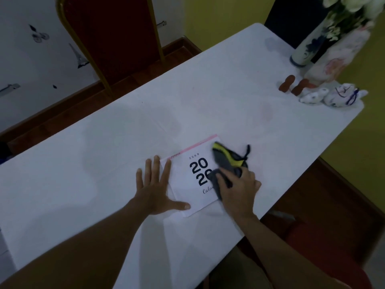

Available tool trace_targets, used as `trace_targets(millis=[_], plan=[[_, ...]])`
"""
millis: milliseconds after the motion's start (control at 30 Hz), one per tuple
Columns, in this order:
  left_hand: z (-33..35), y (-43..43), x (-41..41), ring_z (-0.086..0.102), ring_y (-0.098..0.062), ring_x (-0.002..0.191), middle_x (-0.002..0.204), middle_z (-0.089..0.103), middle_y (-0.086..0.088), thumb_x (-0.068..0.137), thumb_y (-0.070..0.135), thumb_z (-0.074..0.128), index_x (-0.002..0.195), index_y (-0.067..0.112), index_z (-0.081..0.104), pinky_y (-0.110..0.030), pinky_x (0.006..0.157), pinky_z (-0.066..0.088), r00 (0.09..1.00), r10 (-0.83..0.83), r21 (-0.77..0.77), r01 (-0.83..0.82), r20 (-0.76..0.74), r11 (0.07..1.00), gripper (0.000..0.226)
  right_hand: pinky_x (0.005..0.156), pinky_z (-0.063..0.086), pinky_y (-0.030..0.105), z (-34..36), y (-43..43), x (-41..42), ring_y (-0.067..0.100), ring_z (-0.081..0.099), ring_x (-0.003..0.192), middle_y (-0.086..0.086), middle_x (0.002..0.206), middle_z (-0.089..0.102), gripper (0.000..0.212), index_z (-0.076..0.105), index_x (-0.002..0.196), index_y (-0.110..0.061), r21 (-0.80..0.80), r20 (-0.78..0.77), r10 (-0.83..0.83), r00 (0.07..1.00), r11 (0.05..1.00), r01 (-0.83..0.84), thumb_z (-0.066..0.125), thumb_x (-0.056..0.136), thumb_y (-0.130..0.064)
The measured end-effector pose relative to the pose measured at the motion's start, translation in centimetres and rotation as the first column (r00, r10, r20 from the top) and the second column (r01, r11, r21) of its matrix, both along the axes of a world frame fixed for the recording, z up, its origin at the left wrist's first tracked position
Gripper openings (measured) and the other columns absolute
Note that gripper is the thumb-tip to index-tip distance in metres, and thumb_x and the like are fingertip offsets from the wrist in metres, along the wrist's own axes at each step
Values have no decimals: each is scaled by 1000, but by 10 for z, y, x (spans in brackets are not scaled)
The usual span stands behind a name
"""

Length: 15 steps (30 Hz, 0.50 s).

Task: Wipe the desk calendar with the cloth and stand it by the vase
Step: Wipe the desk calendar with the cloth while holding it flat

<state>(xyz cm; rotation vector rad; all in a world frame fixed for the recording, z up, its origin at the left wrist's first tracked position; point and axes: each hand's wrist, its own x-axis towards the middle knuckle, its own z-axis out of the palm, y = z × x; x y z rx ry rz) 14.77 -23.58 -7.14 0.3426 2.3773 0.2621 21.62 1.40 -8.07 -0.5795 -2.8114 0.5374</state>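
Lying flat on the table (125, 126), the calendar (188, 184) is pinned under the left hand (155, 190), fingers spread wide on its edge, probably so it cannot slide. The right hand (237, 190) grips the cloth (227, 161), which spills beyond its fingertips across the cover; the vase (308, 51) stands well apart.

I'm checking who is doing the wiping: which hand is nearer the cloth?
Right. The right hand grips the cloth on the calendar; the left hand lies flat on the calendar's opposite edge, apart from the cloth.

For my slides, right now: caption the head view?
Left hand pins the flat desk calendar while right hand wipes it with a cloth.
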Motion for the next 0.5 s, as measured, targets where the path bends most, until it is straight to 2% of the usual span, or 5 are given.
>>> trace_targets(millis=[100,233,300,400,500], plan=[[0,0,0,-58,-25,135,146,-62,-4,33,114,37,141,36,-51,-60,119,-24,1000,1,-7,-1,1,1000,159,78,32,38,0,-13,1,31,49,94,8,100,52,14,69,97,-29,-65,-3,-103,995,993,102,65,90,-40],[0,0,-1,-59,-24,134,145,-63,-2,31,115,35,139,37,-52,-61,119,-22,1000,-1,-8,1,-5,1000,159,75,34,38,-5,-10,33,23,47,93,4,101,52,17,65,94,-27,0,0,159,987,987,-159,57,94,-43],[-1,1,0,-58,-23,135,146,-63,-2,31,115,37,140,38,-51,-60,119,-23,1000,10,-4,-10,-6,1000,160,76,34,38,-4,6,27,28,48,93,8,100,53,15,67,94,-24,20,-2,51,999,999,-51,64,93,-38],[-2,1,1,-58,-23,136,146,-62,-1,30,115,38,142,38,-49,-60,119,-23,1000,17,-10,-17,-12,1000,161,75,36,42,-1,9,13,34,51,90,14,94,52,16,66,93,-17,-49,-35,-261,965,965,259,68,92,-32],[-1,1,1,-58,-22,135,146,-62,0,31,115,38,141,39,-49,-60,119,-23,1000,19,-9,-20,-8,1000,160,75,37,41,-1,-12,21,32,49,90,11,95,49,18,64,93,-19,-42,-23,-165,986,986,164,58,95,-36]])
